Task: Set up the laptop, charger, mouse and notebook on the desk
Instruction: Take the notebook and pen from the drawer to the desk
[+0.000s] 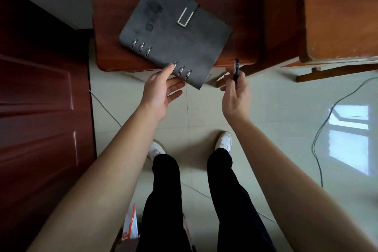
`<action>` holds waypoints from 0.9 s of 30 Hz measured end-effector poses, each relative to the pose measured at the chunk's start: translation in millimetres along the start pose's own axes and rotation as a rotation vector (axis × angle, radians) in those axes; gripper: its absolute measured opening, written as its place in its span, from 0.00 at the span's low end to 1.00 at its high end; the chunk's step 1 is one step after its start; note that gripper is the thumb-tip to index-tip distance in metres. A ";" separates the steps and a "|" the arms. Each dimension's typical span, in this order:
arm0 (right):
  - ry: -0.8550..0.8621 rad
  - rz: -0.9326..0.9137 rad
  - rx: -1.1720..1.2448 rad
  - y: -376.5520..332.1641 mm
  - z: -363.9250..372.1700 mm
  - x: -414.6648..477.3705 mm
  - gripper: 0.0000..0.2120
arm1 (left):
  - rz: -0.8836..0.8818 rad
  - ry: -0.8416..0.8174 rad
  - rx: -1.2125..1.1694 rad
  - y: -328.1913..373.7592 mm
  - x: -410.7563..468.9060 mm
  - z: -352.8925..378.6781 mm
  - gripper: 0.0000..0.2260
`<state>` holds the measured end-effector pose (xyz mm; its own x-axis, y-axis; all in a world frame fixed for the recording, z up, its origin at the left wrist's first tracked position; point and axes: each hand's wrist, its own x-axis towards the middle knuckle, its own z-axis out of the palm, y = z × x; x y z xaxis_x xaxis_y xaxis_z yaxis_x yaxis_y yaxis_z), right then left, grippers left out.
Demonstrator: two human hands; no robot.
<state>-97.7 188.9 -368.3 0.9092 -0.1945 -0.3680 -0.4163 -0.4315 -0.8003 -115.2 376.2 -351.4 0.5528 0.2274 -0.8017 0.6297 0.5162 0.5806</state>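
A dark grey ring-bound notebook [173, 32] with a metal clasp lies closed on the reddish-brown wooden desk [235, 6], its near corner hanging over the desk's front edge. My left hand [161, 90] is open, palm up, with the thumb tip touching the notebook's near edge by the rings and the fingers just under the overhanging corner. My right hand [236, 94] holds a dark pen [236, 70] upright, in front of the desk edge and to the right of the notebook. No laptop, charger or mouse is in view.
A dark red door [41, 108] stands at the left. A lighter wooden piece of furniture [339, 10] adjoins the desk on the right. Cables [319, 135] run over the pale tiled floor. A white and orange bag [131, 225] lies by my feet.
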 end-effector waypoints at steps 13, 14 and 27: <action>-0.131 0.031 0.056 -30.3 7.0 14.7 0.11 | 0.247 0.100 0.064 -11.0 -14.2 -45.7 0.06; -0.145 0.034 0.049 -30.9 7.6 12.8 0.10 | 0.239 0.099 0.026 -10.4 -16.8 -47.5 0.07; -0.207 0.034 0.084 -134.1 -51.4 -45.2 0.10 | 0.321 -0.161 0.158 70.3 -124.8 -82.5 0.14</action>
<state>-82.8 210.2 -220.1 0.8783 -0.0196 -0.4778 -0.4535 -0.3513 -0.8191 -185.0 452.2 -222.3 0.8059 0.2177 -0.5506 0.4802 0.3036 0.8229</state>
